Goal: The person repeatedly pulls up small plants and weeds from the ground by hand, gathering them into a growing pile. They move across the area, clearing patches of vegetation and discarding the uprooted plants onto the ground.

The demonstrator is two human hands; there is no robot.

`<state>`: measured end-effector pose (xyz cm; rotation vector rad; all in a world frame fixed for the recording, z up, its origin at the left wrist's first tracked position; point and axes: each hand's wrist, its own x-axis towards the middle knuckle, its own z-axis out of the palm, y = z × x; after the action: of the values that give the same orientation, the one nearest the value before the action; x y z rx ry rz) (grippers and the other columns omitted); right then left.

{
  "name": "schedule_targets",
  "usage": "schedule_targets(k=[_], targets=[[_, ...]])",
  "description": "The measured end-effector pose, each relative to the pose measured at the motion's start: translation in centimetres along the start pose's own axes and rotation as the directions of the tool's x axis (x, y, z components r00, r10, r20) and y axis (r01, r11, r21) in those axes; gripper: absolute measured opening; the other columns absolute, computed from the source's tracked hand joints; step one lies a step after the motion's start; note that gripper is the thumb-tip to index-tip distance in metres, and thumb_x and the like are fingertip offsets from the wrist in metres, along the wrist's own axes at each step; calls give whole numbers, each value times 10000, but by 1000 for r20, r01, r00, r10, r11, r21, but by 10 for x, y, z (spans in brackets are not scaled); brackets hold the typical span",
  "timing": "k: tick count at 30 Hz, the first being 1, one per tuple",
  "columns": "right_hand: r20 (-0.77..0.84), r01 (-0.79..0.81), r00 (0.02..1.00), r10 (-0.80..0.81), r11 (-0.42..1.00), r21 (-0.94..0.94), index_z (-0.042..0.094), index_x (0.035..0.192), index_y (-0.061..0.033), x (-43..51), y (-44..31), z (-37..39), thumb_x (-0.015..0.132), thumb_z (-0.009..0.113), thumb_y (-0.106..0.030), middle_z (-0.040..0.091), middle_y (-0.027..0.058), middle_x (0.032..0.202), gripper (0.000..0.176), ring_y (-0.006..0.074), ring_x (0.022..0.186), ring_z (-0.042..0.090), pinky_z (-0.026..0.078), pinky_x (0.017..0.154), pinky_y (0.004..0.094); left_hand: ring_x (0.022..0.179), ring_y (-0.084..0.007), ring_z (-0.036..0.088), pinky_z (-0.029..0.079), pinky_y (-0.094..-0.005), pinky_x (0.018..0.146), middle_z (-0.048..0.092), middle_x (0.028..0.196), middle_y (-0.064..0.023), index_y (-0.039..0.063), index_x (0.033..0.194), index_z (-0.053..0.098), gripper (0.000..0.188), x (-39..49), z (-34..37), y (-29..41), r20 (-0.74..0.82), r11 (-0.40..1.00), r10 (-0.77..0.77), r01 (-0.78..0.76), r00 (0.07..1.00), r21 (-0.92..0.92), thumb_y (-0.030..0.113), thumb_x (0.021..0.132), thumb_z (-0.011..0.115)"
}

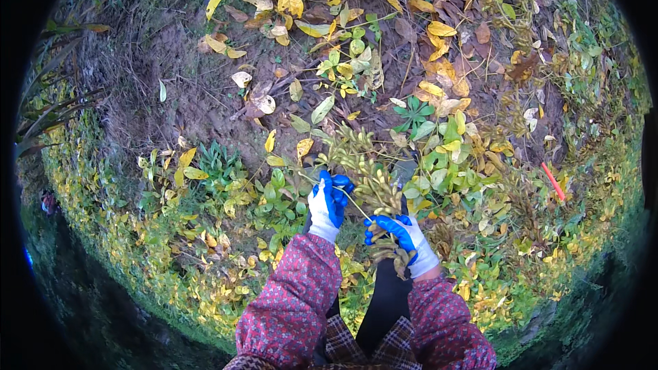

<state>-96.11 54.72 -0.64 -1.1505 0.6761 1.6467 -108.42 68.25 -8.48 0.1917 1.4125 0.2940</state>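
My left hand (329,199), in a white work glove with blue-coated fingers, is closed around a thin pale plant stem. My right hand (402,236), gloved alike, grips a soybean stalk laden with pods (378,185) a little lower and to the right. Plump yellow-green pods spread above both hands, and a few hang below the right fingers (388,251). The stem runs slantwise between the two gloves. Foliage and fingers hide where other stalks in the bunch begin.
Yellow and brown fallen leaves (290,2) lie on bare soil (190,61). Low green plants (280,192) grow around my legs (383,293). A slim red-orange rod (553,181) lies to the right, near dry podded stalks (532,216). Long-bladed leaves (51,97) stand at far left.
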Motion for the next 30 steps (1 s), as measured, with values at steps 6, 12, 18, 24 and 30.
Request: schedule_targets(k=[6,12,18,24,30], targets=[[-44,-17,999,18,1000,19,589,1048,87,-3,-4,-8,866,591,-164,663,141,844,310,243,741,663,548,676,321,876,-308,617,472,-405,815,647,819,-118,23,857,622,366,-110,3,42,808,306,217,-824,547,476,385,817,586],[-15,-27,1000,26,998,-55,585,1064,75,-8,-27,-8,873,571,-172,660,136,848,312,236,736,662,556,664,326,1006,-325,563,367,-465,963,628,899,-109,52,945,670,490,-169,-5,48,679,357,188,-693,710,626,499,842,496],[164,132,980,-110,982,-134,508,1189,27,5,-61,-45,920,511,-240,617,171,1028,378,294,796,655,573,698,394,1090,-288,532,321,-419,1017,605,1092,-145,44,1027,660,542,-198,-17,15,500,516,271,-563,823,646,522,796,552],[251,132,964,-87,977,-170,552,1156,-22,51,-73,-53,921,506,-274,614,188,1086,348,336,956,621,532,814,502,1050,-253,566,371,-380,983,644,1031,-161,-21,1040,629,513,-220,-21,-4,306,660,472,-562,827,499,431,796,612],[389,92,910,-141,986,142,431,1256,-13,60,-68,-5,948,435,-268,557,228,1154,400,374,991,599,501,837,569,678,-95,546,439,-239,634,615,808,-23,30,1118,616,367,-191,-60,-5,123,634,341,-325,932,701,163,776,638]])
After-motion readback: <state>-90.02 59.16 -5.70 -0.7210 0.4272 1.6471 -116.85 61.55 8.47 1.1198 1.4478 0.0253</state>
